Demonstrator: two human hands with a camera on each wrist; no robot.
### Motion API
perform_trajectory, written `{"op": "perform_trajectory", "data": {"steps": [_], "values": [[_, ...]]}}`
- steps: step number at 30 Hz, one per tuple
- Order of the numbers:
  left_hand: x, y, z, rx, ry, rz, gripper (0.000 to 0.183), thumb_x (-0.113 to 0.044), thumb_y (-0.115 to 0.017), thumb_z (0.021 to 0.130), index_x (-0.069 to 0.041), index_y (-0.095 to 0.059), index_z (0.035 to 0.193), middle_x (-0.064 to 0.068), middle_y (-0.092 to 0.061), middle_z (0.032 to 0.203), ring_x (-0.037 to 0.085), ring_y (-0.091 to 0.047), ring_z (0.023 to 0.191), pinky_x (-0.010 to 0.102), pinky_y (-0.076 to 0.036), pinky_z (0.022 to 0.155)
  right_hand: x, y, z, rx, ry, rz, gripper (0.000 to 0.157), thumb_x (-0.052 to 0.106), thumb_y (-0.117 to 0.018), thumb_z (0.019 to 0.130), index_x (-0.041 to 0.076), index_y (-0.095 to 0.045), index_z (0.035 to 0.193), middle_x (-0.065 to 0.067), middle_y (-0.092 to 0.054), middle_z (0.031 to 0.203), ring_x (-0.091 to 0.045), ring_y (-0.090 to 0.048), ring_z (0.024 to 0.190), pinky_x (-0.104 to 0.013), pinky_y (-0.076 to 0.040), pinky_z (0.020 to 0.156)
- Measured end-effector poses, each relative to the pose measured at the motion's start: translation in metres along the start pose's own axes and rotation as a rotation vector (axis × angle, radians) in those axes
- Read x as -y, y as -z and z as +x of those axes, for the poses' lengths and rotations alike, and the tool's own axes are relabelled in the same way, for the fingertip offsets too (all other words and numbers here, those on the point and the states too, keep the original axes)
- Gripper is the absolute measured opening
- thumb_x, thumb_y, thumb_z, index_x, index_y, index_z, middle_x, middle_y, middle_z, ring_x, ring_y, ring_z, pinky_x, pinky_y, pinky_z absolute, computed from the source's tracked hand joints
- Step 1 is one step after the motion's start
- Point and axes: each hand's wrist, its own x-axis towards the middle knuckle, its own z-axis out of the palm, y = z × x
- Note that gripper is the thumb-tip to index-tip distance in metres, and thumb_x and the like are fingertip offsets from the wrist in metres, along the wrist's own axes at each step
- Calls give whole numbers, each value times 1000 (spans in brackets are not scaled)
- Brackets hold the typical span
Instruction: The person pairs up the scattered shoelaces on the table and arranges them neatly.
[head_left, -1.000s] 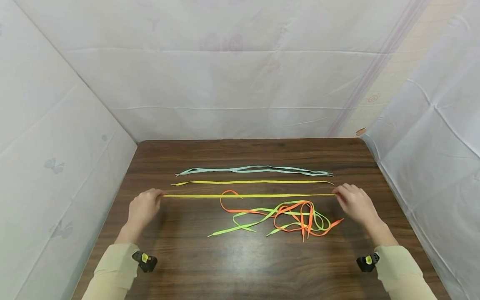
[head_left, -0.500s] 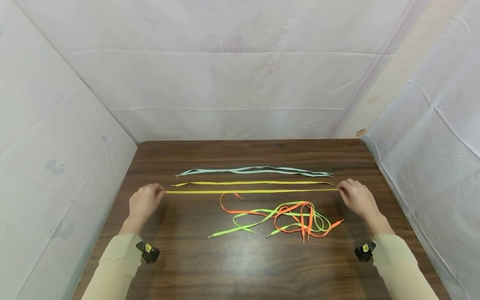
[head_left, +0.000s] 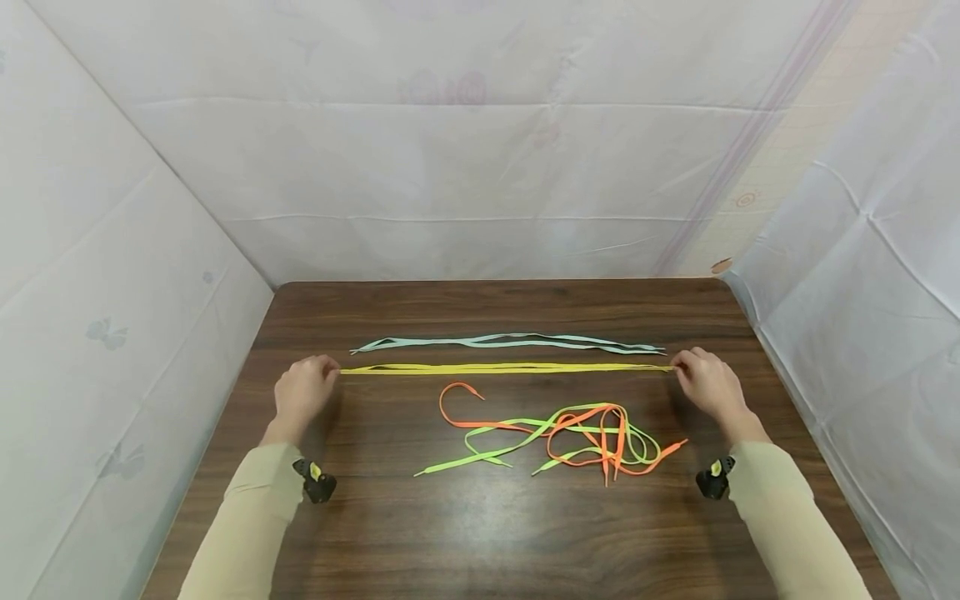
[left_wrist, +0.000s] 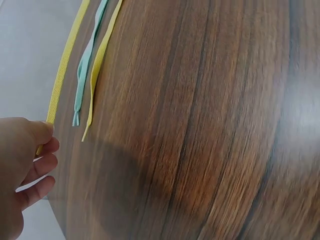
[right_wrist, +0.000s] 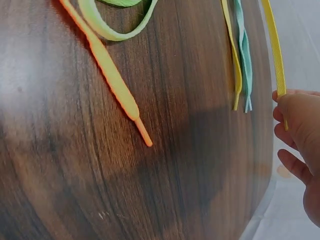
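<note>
My left hand (head_left: 305, 390) pinches one end of a yellow shoelace (left_wrist: 61, 75) between thumb and forefinger. The other end is pinched by my right hand (head_left: 708, 383), so the lace (right_wrist: 274, 45) runs straight across between them, raised off the table. In the head view it lines up closely with a second yellow shoelace (left_wrist: 100, 55), which lies on the table. Just beyond lie pale mint-green shoelaces (head_left: 442, 341), stretched left to right. Nearer to me, an orange shoelace (head_left: 487, 422) and a lime-green shoelace (head_left: 457, 461) lie in a loose tangle.
The dark wood-grain table (head_left: 480, 542) has white patterned cloth (head_left: 480, 183) hanging behind it and at both sides. A small black camera is strapped at each wrist.
Both hands have moved away from me, carrying the taut yellow shoelace from above the orange lace's loop to the line of the second yellow lace. The other laces have stayed put.
</note>
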Motion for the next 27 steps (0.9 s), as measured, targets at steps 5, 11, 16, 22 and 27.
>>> {"op": "perform_trajectory", "data": {"steps": [5, 11, 16, 22, 27], "values": [[-2, -9, 5, 26, 73, -20, 17, -20, -56, 88, -8, -66, 93, 16, -67, 94, 38, -63, 77, 50, -45, 57, -2, -5, 3, 23, -62, 2, 8, 1, -63, 79, 3, -63, 87, -9, -56, 73, -22, -52, 58, -40, -41, 50], [-4, -15, 8, 11, 154, -60, 19, -22, -55, 88, -8, -67, 92, 16, -68, 92, 36, -62, 71, 46, -44, 52, 0, -9, 8, 88, -157, 18, 6, 3, -59, 81, 2, -58, 88, -12, -56, 74, -26, -53, 60, -44, -42, 52], [-6, -19, 12, 20, 196, -65, 18, -21, -54, 86, -9, -67, 90, 14, -67, 86, 33, -61, 68, 44, -42, 52, 0, -13, 10, 159, -230, 3, 5, 5, -55, 84, 2, -56, 87, -13, -56, 75, -27, -53, 62, -45, -43, 55], [-11, -21, 17, 18, 212, -69, 17, -20, -53, 83, -9, -66, 86, 14, -67, 84, 35, -62, 71, 44, -42, 52, 0, -18, 12, 179, -274, -6, 6, 6, -54, 83, 1, -56, 85, -15, -56, 75, -30, -55, 64, -47, -43, 56], [-12, -25, 19, 29, 247, -71, 16, -19, -53, 83, -9, -65, 85, 15, -67, 85, 38, -62, 74, 46, -43, 53, 3, -19, 15, 216, -314, -8, 8, 8, -53, 84, 1, -56, 86, -16, -57, 78, -33, -57, 70, -48, -44, 58]]}}
